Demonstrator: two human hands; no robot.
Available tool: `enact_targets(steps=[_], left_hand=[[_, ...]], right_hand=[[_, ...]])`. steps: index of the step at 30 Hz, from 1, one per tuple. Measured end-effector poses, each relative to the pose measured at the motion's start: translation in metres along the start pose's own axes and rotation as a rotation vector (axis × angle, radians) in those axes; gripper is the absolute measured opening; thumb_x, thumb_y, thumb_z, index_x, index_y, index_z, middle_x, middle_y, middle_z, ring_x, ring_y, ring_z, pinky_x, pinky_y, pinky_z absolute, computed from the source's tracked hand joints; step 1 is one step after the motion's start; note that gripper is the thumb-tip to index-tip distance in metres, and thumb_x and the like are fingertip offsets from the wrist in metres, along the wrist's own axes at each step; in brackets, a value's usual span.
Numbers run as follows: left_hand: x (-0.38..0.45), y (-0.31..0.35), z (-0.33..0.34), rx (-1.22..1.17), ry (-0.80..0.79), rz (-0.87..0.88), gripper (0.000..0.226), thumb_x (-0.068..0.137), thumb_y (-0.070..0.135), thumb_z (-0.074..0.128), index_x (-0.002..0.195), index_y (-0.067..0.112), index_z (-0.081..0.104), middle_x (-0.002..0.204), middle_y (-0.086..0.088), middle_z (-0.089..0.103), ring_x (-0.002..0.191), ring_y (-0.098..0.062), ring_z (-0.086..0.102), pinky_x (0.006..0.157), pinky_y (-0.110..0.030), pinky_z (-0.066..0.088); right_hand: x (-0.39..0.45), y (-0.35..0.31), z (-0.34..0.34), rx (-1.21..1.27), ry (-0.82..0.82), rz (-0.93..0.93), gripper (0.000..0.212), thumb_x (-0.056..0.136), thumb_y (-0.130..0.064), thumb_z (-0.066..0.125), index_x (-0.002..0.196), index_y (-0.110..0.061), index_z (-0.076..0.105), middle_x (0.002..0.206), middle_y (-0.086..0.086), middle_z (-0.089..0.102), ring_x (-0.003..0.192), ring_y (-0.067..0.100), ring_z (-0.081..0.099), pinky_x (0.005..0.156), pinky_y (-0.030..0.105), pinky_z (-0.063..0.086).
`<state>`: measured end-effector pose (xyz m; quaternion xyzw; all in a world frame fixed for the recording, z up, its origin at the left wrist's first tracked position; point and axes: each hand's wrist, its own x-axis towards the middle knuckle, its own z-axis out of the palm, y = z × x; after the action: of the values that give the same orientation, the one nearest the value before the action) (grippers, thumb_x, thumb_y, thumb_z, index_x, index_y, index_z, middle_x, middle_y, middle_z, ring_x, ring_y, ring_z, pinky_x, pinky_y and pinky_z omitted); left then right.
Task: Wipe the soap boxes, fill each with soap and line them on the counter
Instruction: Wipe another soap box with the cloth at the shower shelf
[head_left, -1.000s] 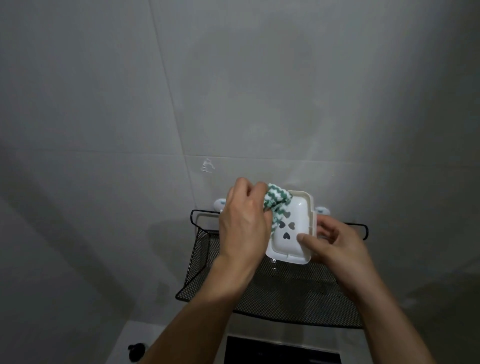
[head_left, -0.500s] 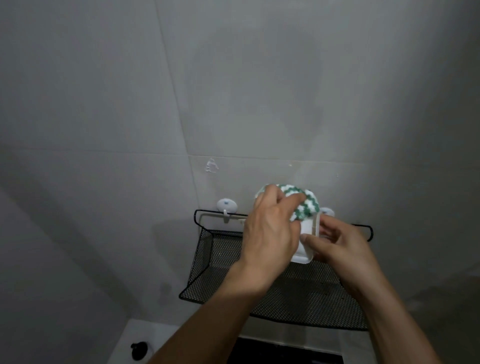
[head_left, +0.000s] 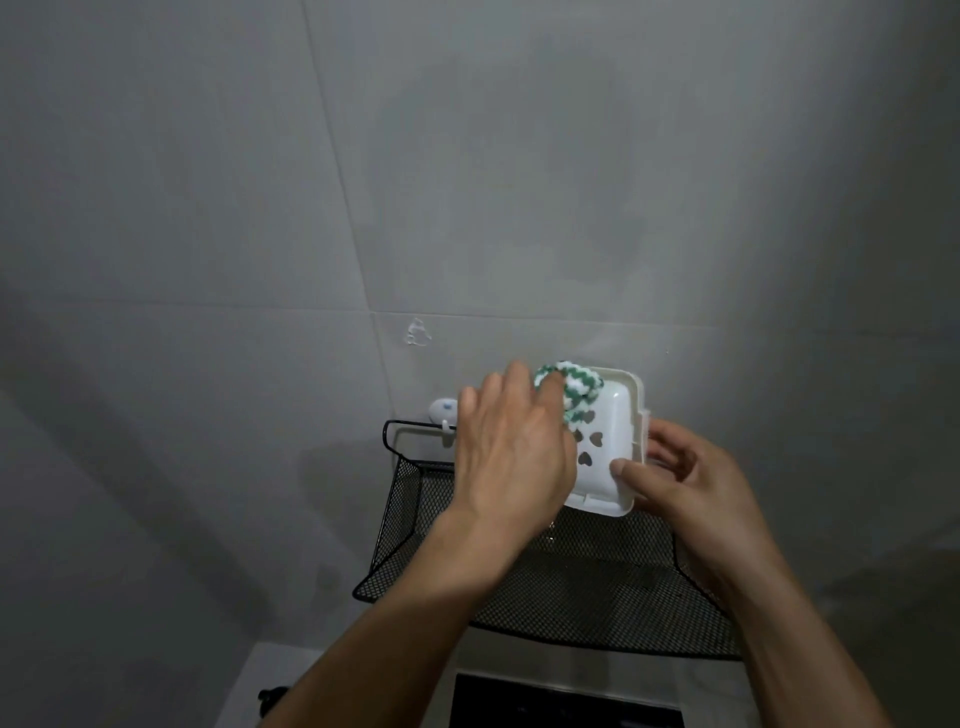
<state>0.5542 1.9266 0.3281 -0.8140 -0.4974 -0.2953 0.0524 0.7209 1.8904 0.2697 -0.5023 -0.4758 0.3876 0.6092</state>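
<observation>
A white soap box with heart-shaped drain holes is held up above the black mesh shelf. My right hand grips its right edge, thumb on the inner face and fingers behind. My left hand holds a green-and-white striped cloth and presses it against the box's upper left inside. The box's left part is hidden behind my left hand. No soap is in view.
A black wire-mesh shelf hangs on the grey tiled wall from a white hook. Below it lie a pale counter and a dark panel. A small dark object sits at the counter's left.
The box has turned back so its inner face with the holes shows again. My left hand with the cloth moved left, off the box's right edge, to its upper left.
</observation>
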Motion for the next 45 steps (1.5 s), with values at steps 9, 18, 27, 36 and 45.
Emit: enact_targets(steps=[9, 18, 27, 36, 45], left_hand=[[-0.005, 0.004, 0.008, -0.358, -0.059, -0.196, 0.029, 0.098, 0.029, 0.054, 0.119, 0.01, 0.061, 0.106, -0.003, 0.059, 0.099, -0.023, 0.057, 0.084, -0.035, 0.045], [-0.023, 0.003, 0.023, -0.67, -0.061, -0.275, 0.051, 0.089, 0.029, 0.069, 0.136, 0.033, 0.05, 0.125, 0.004, 0.05, 0.113, -0.011, 0.052, 0.097, -0.03, 0.047], [-0.01, -0.021, 0.016, -0.658, -0.011, -0.099, 0.056, 0.079, -0.005, 0.068, 0.129, 0.019, 0.064, 0.115, -0.003, 0.059, 0.104, -0.011, 0.057, 0.089, -0.018, 0.044], [-0.013, -0.015, -0.001, -0.115, -0.054, 0.177, 0.048, 0.079, 0.023, 0.076, 0.126, 0.026, 0.066, 0.118, -0.005, 0.052, 0.108, -0.022, 0.051, 0.085, -0.04, 0.045], [-0.021, 0.011, 0.003, -0.142, -0.014, 0.062, 0.046, 0.084, 0.026, 0.063, 0.129, 0.033, 0.061, 0.1, 0.003, 0.044, 0.096, -0.02, 0.04, 0.081, -0.035, 0.027]], right_hand=[[-0.003, 0.004, 0.01, 0.018, 0.074, -0.016, 0.04, 0.082, 0.011, 0.069, 0.114, -0.013, 0.067, 0.098, 0.004, 0.077, 0.082, 0.017, 0.076, 0.065, 0.022, 0.058], [0.0, 0.011, 0.013, 0.176, 0.113, 0.019, 0.068, 0.083, 0.009, 0.069, 0.14, -0.024, 0.049, 0.114, -0.001, 0.075, 0.1, 0.015, 0.073, 0.075, 0.026, 0.06], [-0.003, -0.003, 0.007, 0.333, -0.047, 0.161, 0.034, 0.085, -0.018, 0.073, 0.116, -0.016, 0.059, 0.112, 0.013, 0.074, 0.104, 0.028, 0.072, 0.078, 0.031, 0.059], [0.0, -0.013, -0.005, 0.139, -0.011, 0.232, 0.024, 0.092, -0.009, 0.063, 0.114, -0.017, 0.069, 0.098, 0.007, 0.077, 0.085, 0.021, 0.073, 0.066, 0.03, 0.058], [-0.002, -0.007, -0.001, 0.118, -0.008, 0.156, 0.036, 0.085, 0.015, 0.061, 0.112, -0.009, 0.06, 0.095, 0.012, 0.076, 0.084, 0.022, 0.072, 0.069, 0.028, 0.057]])
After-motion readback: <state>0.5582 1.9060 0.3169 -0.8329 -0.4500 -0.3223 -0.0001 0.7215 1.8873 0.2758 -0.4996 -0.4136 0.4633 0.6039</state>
